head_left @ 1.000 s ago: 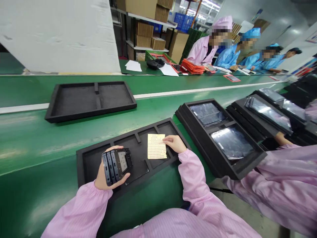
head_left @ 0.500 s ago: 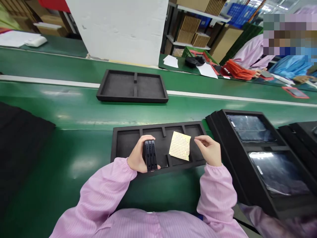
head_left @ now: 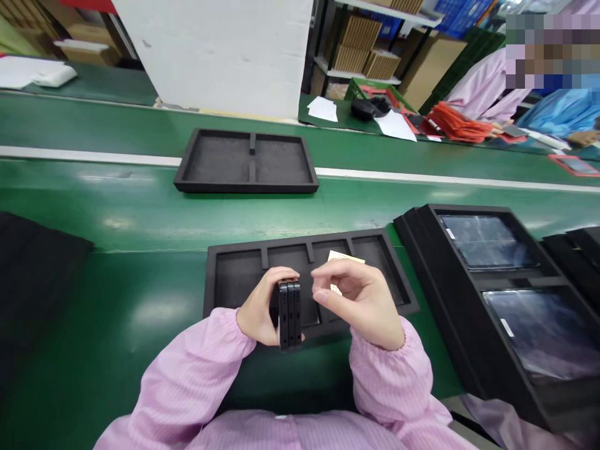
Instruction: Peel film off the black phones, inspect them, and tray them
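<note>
While the left hand (head_left: 262,306) grips three thin, dark gadgets (head_left: 290,315) side by side over the black tray (head_left: 239,275), the right hand (head_left: 363,297) curls just beside them, partly hiding the yellow sheet (head_left: 345,257) on the tray. I can't tell if that hand pinches anything.

a long green counter (head_left: 135,215) with a white stripe (head_left: 94,155) runs across; behind it stand a white panel (head_left: 220,56), shelves (head_left: 389,12) of brown boxes (head_left: 355,37), blue crates (head_left: 462,14).
</note>
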Available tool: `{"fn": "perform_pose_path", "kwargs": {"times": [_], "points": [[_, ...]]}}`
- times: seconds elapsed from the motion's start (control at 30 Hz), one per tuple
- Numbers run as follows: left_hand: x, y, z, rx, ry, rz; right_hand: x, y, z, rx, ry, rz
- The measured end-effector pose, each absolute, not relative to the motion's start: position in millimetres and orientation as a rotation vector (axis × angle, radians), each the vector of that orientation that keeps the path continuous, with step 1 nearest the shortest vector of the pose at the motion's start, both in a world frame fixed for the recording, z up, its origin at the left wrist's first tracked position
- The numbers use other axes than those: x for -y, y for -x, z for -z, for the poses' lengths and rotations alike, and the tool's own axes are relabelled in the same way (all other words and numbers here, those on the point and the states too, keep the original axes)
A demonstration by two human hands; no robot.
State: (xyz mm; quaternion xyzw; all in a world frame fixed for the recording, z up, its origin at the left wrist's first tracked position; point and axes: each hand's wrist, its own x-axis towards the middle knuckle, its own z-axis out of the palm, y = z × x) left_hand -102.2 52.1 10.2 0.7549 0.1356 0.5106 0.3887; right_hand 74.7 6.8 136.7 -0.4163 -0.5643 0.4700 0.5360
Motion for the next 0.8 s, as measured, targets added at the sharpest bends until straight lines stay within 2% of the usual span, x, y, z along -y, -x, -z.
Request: {"fn": "perform_pose_path", "kwargs": {"times": [0.43, 0.8], "points": [[-53.2, 104.9, -8.0, -0.454, -1.883, -1.288, -12.8, -76.4, -129.2, 1.446, 1.18, -1.163], [-53.8, 103.7, -7.7, -0.425, -1.913, -1.282, -11.2, -83.1, -135.6, 1.609, 1.142, -1.16]]}}
